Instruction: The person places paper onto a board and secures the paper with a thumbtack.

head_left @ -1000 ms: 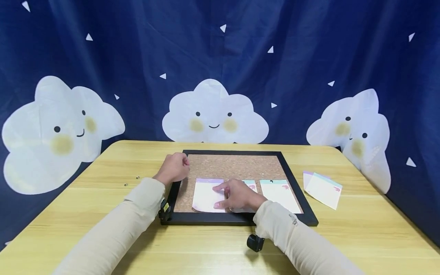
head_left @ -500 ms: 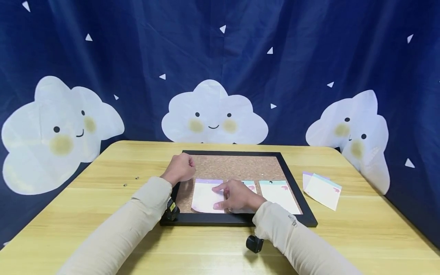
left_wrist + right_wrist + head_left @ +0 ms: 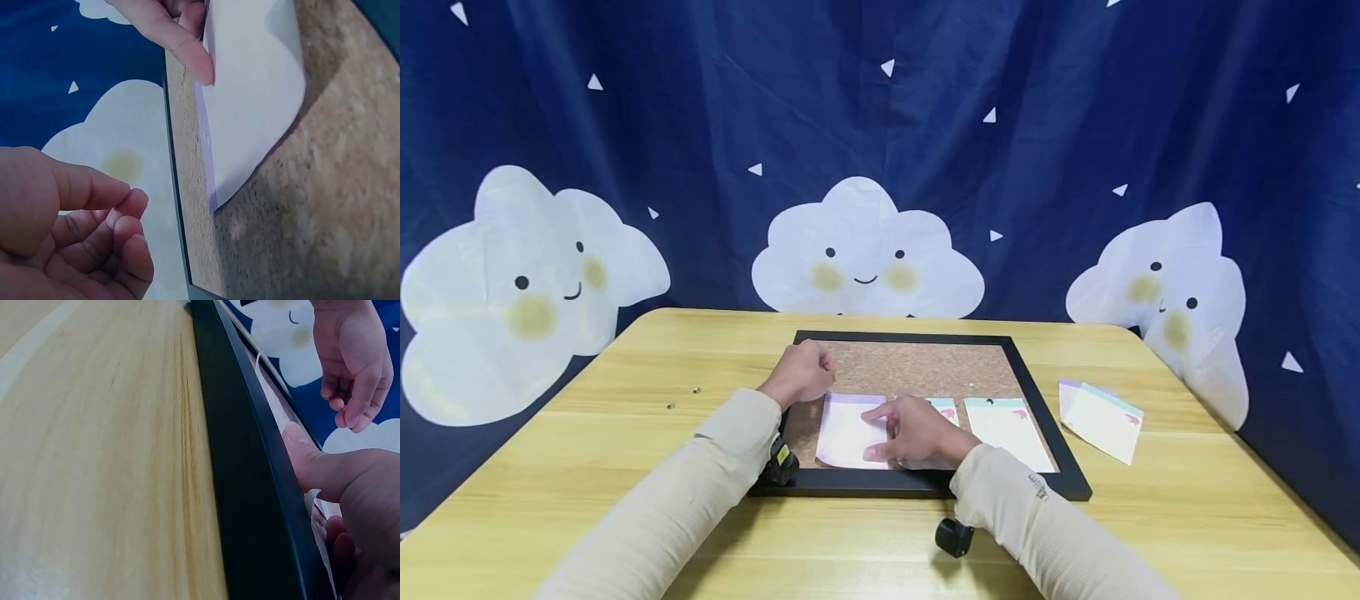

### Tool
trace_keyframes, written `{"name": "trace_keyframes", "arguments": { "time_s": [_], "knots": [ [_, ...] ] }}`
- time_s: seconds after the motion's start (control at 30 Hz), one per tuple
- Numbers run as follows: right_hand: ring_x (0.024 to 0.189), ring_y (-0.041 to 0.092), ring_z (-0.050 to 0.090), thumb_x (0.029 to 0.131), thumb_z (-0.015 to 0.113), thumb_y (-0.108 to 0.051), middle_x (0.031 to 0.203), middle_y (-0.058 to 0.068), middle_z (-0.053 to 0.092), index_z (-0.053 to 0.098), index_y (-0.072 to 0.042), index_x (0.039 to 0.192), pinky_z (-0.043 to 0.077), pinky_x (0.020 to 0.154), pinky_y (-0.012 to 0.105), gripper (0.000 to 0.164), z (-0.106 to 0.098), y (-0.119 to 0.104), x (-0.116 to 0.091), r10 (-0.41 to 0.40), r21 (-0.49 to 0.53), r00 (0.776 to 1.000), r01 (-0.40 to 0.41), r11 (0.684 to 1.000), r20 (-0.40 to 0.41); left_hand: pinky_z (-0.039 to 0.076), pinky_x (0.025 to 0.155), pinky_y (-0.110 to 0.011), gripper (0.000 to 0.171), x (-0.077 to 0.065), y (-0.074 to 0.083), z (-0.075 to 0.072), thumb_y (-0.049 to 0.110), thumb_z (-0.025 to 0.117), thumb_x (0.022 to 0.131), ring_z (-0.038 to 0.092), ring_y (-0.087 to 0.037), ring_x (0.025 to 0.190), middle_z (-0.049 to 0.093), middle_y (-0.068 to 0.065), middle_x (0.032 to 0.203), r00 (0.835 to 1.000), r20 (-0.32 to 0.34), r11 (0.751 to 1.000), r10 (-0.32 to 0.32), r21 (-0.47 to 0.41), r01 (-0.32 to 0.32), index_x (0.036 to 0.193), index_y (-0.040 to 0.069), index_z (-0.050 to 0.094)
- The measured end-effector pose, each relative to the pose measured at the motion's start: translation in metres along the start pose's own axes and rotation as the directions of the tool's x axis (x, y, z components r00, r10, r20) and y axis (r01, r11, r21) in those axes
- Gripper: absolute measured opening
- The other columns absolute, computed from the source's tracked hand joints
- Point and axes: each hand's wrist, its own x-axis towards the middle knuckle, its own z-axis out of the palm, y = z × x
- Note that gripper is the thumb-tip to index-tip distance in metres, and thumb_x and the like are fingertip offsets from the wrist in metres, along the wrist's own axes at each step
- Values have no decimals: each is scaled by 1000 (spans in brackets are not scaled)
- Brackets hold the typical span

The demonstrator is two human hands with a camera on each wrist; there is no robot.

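Observation:
A cork board (image 3: 925, 367) in a black frame lies on the table. My right hand (image 3: 917, 429) rests over it, its spread thumb and index finger pressing on a white note sheet with a purple top strip (image 3: 850, 429). One bottom corner of that sheet curls up. Above the board's left side hovers my left hand (image 3: 801, 372), apart from the sheet. In the left wrist view my left hand's fingers (image 3: 128, 215) are curled, thumb and index tips together; I cannot tell if something tiny is pinched there.
Two mint-topped sheets lie on the board: one partly under my right hand, another (image 3: 1011, 433) at the right with a dark tack (image 3: 990, 402). Two loose sheets (image 3: 1105, 421) overlap on the table at right. Two tiny metallic bits (image 3: 696, 390) lie at left. A blue curtain (image 3: 715, 100) hangs behind.
My left hand has moved right, from the board's left frame edge to over the cork near the purple-topped sheet. My right hand has stayed on that sheet.

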Motion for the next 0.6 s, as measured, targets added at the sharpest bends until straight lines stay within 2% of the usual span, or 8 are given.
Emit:
{"name": "trace_keyframes", "arguments": {
  "time_s": [0.13,0.3,0.6],
  "knots": [
    [56,8,50,78,83,-25,61,-4,58,68,-8,123,47,62,24,50,0,0,0,8,-7,1000,-8,1000,0,36,53,-26,25,1,0,1,2,57,86,46,-16,59,48,0,62,1000,-14,1000,14,11,-13,63,10,54],
    [56,8,49,78,83,-24,60,-3,58,68,-8,122,46,61,24,49,0,-1,2,-3,-10,1000,3,1000,-3,44,59,-28,14,2,0,3,4,58,86,54,-18,69,59,-4,74,1000,-29,1000,1,16,-1,74,7,64],
    [56,9,48,78,83,-24,60,-3,58,68,-8,122,45,58,24,50,1,-1,1,5,-4,1000,-5,1000,2,48,63,-30,10,2,2,9,8,59,91,58,-21,76,63,-6,82,1000,16,999,-26,-30,27,88,4,67]
  ]
}}
